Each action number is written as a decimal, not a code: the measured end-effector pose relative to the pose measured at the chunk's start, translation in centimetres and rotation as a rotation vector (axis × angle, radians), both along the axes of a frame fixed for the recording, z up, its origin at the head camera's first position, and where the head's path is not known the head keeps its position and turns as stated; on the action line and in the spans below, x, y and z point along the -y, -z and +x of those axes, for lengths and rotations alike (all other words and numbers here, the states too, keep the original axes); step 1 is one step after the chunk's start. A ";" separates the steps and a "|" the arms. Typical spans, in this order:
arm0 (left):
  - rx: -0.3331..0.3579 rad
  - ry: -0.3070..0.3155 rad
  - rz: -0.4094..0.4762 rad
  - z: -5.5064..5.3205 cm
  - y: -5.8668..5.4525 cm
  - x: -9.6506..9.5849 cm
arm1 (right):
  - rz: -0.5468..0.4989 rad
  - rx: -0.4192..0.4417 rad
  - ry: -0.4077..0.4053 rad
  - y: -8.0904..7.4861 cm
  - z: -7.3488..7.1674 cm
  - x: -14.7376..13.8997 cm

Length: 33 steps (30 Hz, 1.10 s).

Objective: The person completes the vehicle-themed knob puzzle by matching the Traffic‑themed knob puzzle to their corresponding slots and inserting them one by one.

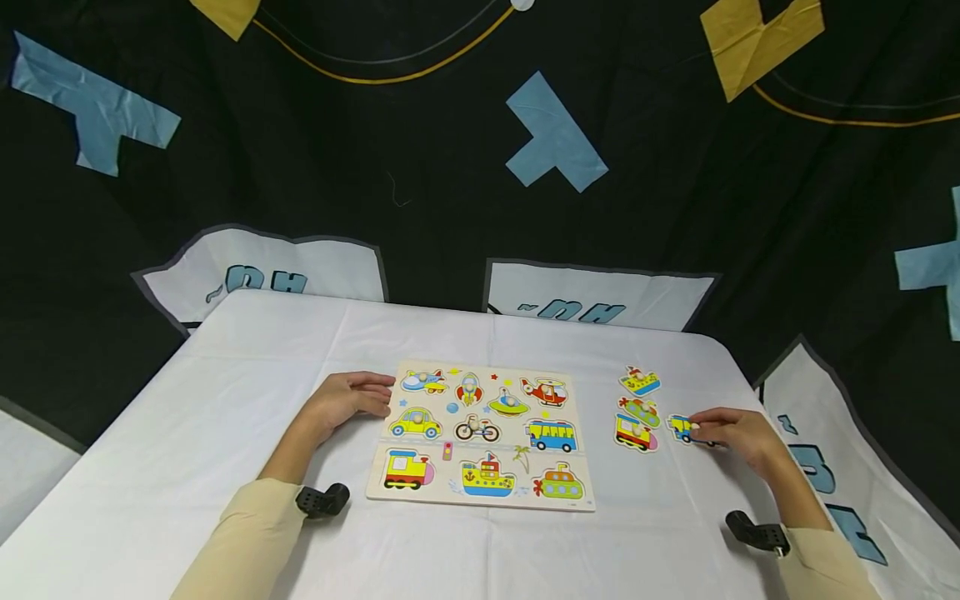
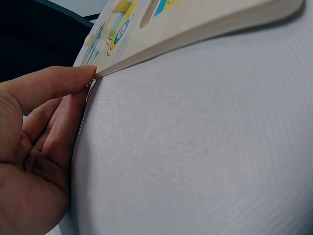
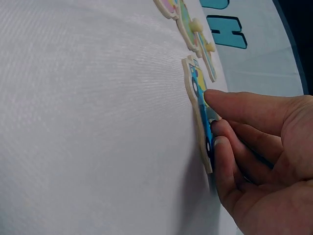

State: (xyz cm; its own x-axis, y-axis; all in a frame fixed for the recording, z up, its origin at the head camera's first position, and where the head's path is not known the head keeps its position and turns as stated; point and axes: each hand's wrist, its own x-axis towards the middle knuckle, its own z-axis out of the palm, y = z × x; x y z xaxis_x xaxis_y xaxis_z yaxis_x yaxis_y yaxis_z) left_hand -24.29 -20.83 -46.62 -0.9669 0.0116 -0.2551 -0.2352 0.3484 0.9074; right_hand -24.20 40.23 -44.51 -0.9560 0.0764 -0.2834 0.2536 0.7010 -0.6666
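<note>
My left hand (image 1: 337, 403) rests at the left edge of a wooden vehicle puzzle board (image 1: 480, 492), its fairly straight thumb and fingers touching that edge in the left wrist view. Off to the right, my right hand (image 1: 738, 433) pinches a blue and yellow bus puzzle piece (image 3: 199, 105) between thumb and fingertips. The bus piece is tilted in the right wrist view, and the fingers partly cover it. Just left of it lie a train piece (image 1: 635, 435), a submarine piece (image 1: 641, 412) and a ship piece (image 1: 640, 383), close together in a column.
Knobbed pieces such as the car (image 1: 415, 423) and helicopter (image 1: 546, 392) sit in the board, above printed train, ship and submarine shapes. A white cloth (image 1: 525, 558) covers the table. Behind it hangs a black curtain (image 1: 442, 167) with blue and yellow tape.
</note>
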 end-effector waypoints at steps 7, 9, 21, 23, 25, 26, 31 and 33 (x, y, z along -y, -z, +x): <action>0.001 0.002 0.000 0.0 0.0 -0.1 | 0.036 -0.046 0.009 0.5 0.1 0.1; 0.001 -0.001 -0.004 -0.1 0.0 -0.1 | 0.041 -0.049 0.009 0.5 0.1 0.1; -0.004 -0.001 0.010 -0.2 0.2 0.0 | 0.063 -0.069 0.007 0.2 0.1 0.4; -0.004 -0.001 0.011 -0.2 0.2 0.0 | 0.054 -0.063 0.017 0.3 0.1 0.4; -0.002 -0.001 0.015 -0.3 0.2 0.1 | 0.051 -0.061 0.017 0.2 0.0 0.5; 0.000 -0.002 0.015 -0.3 0.2 0.1 | 0.052 -0.060 0.015 0.1 0.0 0.6; 0.003 -0.003 0.014 -0.3 0.2 0.0 | 0.057 -0.081 -0.016 -0.8 -0.1 1.7; 0.002 -0.003 0.012 -0.2 0.2 0.0 | 0.054 -0.098 -0.028 -1.2 -0.1 2.4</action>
State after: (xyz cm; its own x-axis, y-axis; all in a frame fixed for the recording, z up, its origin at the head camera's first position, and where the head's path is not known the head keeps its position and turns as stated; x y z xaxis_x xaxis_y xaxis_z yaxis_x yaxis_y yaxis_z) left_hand -24.51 -20.85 -46.82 -0.9664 0.0120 -0.2566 -0.2377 0.3372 0.9109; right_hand -24.30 37.86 -43.29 -0.9808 0.0615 -0.1849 0.1687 0.7425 -0.6483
